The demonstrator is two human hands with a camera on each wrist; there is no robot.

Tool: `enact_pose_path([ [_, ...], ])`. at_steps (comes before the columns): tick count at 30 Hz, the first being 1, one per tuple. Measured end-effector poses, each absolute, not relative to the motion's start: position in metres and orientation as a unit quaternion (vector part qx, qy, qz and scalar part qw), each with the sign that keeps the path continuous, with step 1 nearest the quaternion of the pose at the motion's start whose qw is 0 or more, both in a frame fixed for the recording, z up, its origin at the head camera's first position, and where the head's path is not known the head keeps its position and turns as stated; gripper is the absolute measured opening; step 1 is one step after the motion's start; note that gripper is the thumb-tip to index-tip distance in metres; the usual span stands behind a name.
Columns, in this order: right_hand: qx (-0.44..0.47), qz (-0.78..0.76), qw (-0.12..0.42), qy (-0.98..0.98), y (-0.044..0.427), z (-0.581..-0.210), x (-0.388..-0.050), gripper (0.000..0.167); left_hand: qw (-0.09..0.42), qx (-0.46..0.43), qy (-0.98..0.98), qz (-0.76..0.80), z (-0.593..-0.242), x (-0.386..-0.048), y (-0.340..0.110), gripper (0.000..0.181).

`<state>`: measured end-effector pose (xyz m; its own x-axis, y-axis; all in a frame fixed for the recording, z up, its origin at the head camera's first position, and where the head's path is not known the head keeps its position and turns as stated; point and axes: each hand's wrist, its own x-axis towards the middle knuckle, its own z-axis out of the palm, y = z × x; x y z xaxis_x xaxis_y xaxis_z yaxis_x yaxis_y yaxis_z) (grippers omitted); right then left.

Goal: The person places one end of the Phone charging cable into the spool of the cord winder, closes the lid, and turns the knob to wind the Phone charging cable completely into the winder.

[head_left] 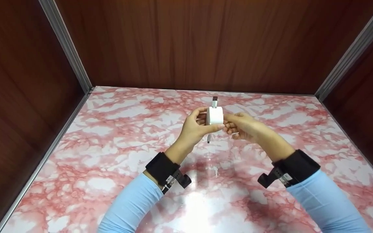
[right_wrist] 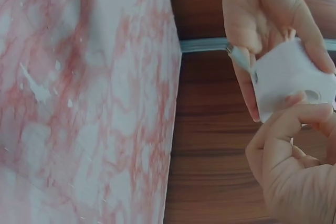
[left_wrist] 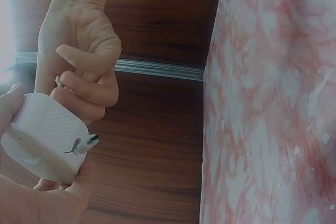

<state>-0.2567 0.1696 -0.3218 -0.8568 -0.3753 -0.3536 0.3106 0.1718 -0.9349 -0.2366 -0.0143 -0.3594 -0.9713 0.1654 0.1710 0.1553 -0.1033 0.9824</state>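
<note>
A white boxy cable case (head_left: 215,116) is held up above the table, a USB plug (head_left: 215,101) sticking out of its top and a smaller cable connector (head_left: 209,138) below it. My left hand (head_left: 194,126) grips the case, thumb on the near side and fingers round the far side. Close against its right side is my right hand (head_left: 243,126), with curled fingers. In the right wrist view, right fingertips meet the case (right_wrist: 291,74) by a round recess in its face; whether they pinch something there is hidden. A short connector (left_wrist: 89,142) also shows in the left wrist view.
Under the hands lies a table (head_left: 102,184) with a red and white marbled top. Dark wood-look panels (head_left: 186,42) enclose its back and sides, with metal corner posts (head_left: 73,48). Both wrists wear black straps with small cameras.
</note>
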Motion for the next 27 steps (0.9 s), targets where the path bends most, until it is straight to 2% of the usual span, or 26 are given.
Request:
enact_pose_path([
  [6, -0.031, -0.634, 0.289, 0.717, 0.171, -0.325, -0.26, 0.023, 0.006, 0.113, 0.683, 0.722, -0.364, -0.238, -0.017, 0.068],
  [10, -0.05, -0.671, 0.272, 0.688, 0.172, -0.331, -0.261, 0.015, 0.014, 0.1, 0.685, 0.721, -0.365, -0.238, -0.018, 0.069],
  [19, -0.053, -0.769, 0.249, 0.587, 0.167, -0.338, -0.254, 0.026, 0.015, 0.099, 0.662, 0.743, -0.36, -0.238, -0.016, 0.068],
  [27, -0.049, -0.783, 0.223, 0.578, 0.165, -0.34, -0.25, 0.022, 0.022, 0.103, 0.65, 0.753, -0.361, -0.238, -0.015, 0.068],
])
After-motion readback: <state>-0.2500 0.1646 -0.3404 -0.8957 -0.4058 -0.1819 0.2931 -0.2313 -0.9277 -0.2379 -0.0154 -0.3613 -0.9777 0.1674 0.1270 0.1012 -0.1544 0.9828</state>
